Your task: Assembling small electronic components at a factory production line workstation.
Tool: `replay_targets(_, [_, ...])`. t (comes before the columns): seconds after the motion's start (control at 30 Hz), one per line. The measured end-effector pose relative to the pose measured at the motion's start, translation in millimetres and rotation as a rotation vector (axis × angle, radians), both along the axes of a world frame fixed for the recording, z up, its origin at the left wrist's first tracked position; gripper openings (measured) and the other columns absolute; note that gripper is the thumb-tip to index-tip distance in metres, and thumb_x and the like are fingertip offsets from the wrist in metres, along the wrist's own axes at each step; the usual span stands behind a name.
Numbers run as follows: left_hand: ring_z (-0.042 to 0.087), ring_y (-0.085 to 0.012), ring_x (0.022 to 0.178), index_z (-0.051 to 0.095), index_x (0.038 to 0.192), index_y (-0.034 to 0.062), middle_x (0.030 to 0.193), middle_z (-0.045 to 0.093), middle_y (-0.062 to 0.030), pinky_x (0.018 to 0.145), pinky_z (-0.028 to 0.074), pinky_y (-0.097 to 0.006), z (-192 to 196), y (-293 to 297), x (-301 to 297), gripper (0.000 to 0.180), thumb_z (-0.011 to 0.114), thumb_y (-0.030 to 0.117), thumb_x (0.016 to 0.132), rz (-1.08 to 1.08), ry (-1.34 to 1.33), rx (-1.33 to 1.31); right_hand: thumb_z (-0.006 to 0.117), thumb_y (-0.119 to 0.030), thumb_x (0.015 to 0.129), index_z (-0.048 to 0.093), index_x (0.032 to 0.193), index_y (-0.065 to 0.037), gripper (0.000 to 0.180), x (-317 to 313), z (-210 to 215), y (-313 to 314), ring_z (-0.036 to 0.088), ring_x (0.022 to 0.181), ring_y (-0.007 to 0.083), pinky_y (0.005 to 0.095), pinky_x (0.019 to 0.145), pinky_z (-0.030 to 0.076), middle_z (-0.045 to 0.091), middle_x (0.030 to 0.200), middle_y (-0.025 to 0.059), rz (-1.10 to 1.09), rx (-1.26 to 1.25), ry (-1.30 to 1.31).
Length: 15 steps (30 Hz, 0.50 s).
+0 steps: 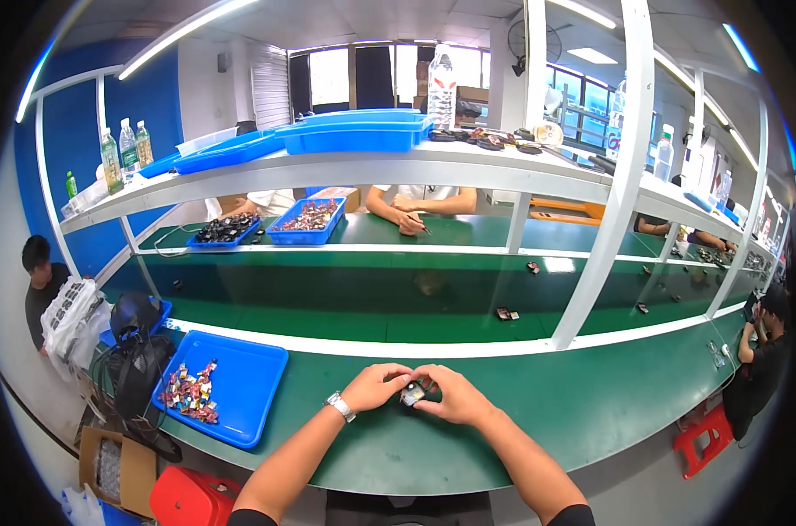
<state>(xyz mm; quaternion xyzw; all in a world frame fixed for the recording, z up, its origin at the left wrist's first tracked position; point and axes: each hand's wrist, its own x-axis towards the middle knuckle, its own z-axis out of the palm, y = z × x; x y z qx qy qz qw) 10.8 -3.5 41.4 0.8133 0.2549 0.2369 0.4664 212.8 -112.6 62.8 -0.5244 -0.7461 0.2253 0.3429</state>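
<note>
My left hand (376,387) and my right hand (450,395) meet over the near edge of the green workbench (538,394). Together they pinch a small dark part with a light face (412,394), held between the fingertips just above the bench. A silver wristwatch (339,406) sits on my left wrist. To my left, a blue tray (240,386) holds a pile of small red and mixed-colour parts (188,392).
A green conveyor belt (371,302) runs behind the bench with a few small dark parts (505,313) on it. A white frame post (604,228) rises at right. Another person's hands (408,219) work across the belt. Blue trays (306,223) sit opposite; a red stool (187,498) stands at lower left.
</note>
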Motion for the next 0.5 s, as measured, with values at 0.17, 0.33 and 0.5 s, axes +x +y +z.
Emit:
replay_targets(0.17, [0.064, -0.0073, 0.085, 0.061, 0.132, 0.0063, 0.103, 0.071, -0.0012, 0.069, 0.048, -0.024, 0, 10, -8, 0.035, 0.060, 0.018, 0.099, -0.121, -0.051, -0.475, 0.074, -0.004, 0.083, 0.051, 0.137, -0.008, 0.059, -4, -1, 22, 0.063, 0.100, 0.0261, 0.0376, 0.090, 0.053, 0.060, 0.121, 0.0123, 0.117, 0.189, -0.015])
replay_targets(0.33, [0.065, -0.0094, 0.075, 0.059, 0.127, 0.0005, 0.091, 0.071, -0.0054, 0.062, 0.051, -0.024, -12, 9, -2, 0.033, 0.064, 0.006, 0.095, 0.209, -0.339, -0.565, 0.077, -0.005, 0.082, 0.055, 0.129, -0.002, 0.052, -12, -21, 27, 0.064, 0.086, 0.0156, 0.0288, 0.075, 0.056, 0.063, 0.108, 0.0113, -0.167, 0.087, 0.267])
replay_targets(0.5, [0.067, -0.0127, 0.084, 0.058, 0.122, -0.0020, 0.100, 0.069, -0.0087, 0.069, 0.058, -0.027, -20, -2, 2, 0.029, 0.062, 0.002, 0.094, 0.226, -0.416, -0.606, 0.078, -0.008, 0.083, 0.060, 0.118, -0.001, 0.040, -29, -35, 30, 0.066, 0.080, 0.0157, 0.0285, 0.072, 0.057, 0.064, 0.099, 0.0094, -0.230, -0.016, 0.373])
